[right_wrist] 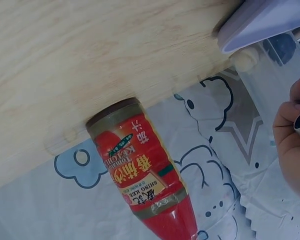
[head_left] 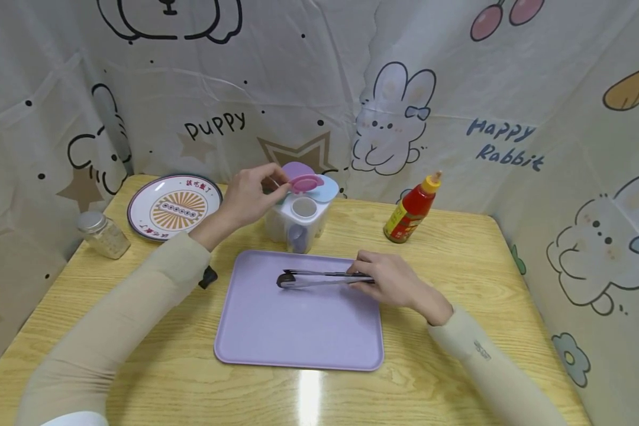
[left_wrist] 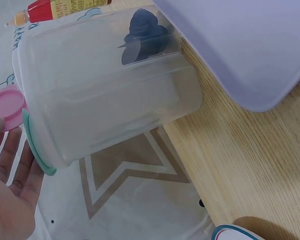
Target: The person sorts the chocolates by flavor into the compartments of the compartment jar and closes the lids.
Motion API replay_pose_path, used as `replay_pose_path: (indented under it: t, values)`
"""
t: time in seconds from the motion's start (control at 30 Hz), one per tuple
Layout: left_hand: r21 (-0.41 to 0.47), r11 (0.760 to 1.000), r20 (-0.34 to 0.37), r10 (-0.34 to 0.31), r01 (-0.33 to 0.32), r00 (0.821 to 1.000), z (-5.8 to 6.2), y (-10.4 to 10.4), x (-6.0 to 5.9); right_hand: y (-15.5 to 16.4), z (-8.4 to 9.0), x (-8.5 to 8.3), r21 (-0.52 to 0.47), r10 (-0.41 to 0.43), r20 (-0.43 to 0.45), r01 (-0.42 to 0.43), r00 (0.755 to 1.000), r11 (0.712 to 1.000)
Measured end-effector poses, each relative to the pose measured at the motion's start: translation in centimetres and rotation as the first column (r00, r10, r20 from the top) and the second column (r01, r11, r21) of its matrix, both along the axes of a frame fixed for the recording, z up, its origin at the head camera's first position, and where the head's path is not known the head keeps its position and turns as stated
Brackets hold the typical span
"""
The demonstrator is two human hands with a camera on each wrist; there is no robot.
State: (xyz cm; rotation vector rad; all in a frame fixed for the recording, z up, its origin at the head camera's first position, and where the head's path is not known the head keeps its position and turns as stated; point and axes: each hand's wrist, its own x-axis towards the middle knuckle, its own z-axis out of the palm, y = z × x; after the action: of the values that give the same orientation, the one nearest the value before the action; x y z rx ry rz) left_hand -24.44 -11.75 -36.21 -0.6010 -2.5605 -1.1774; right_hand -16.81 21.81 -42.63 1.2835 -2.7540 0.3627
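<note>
My left hand [head_left: 252, 195] pinches the edge of a raised pink lid [head_left: 306, 183] on a clear-walled, white-topped container [left_wrist: 105, 90] with several coloured flip lids. Under the pink lid a round opening [head_left: 304, 207] shows, and a dark blue thing [left_wrist: 145, 37] lies low inside. In my right hand [head_left: 389, 278] are metal tongs [head_left: 325, 280], held level above the lilac tray [head_left: 298, 331] and pointing left. A small dark round thing [head_left: 286, 280] sits at their tips; I cannot tell whether it is gripped food or part of the tongs.
A red ketchup bottle [head_left: 411, 208] stands at the back right. To the left are a patterned plate [head_left: 141, 204] and a glass shaker [head_left: 103, 235] with a metal cap. A black object [head_left: 207, 277] is partly hidden by the left sleeve. Printed cloth [head_left: 298, 89] hangs behind the table.
</note>
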Motion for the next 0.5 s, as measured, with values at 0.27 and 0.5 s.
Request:
replay_pose_path:
  t: [0.27,0.5]
  values:
    - [0.001,1.0,0.015,-0.001,0.001,1.0,0.2,0.1,0.1,1.4,1.3,1.2,-0.07,0.004,-0.055,-0.008,0.998,0.998]
    - [-0.002,1.0,0.008,0.002,-0.002,1.0,0.1,0.1,0.1,2.9,4.1,1.6,-0.132,-0.007,-0.17,-0.016,0.985,0.991]
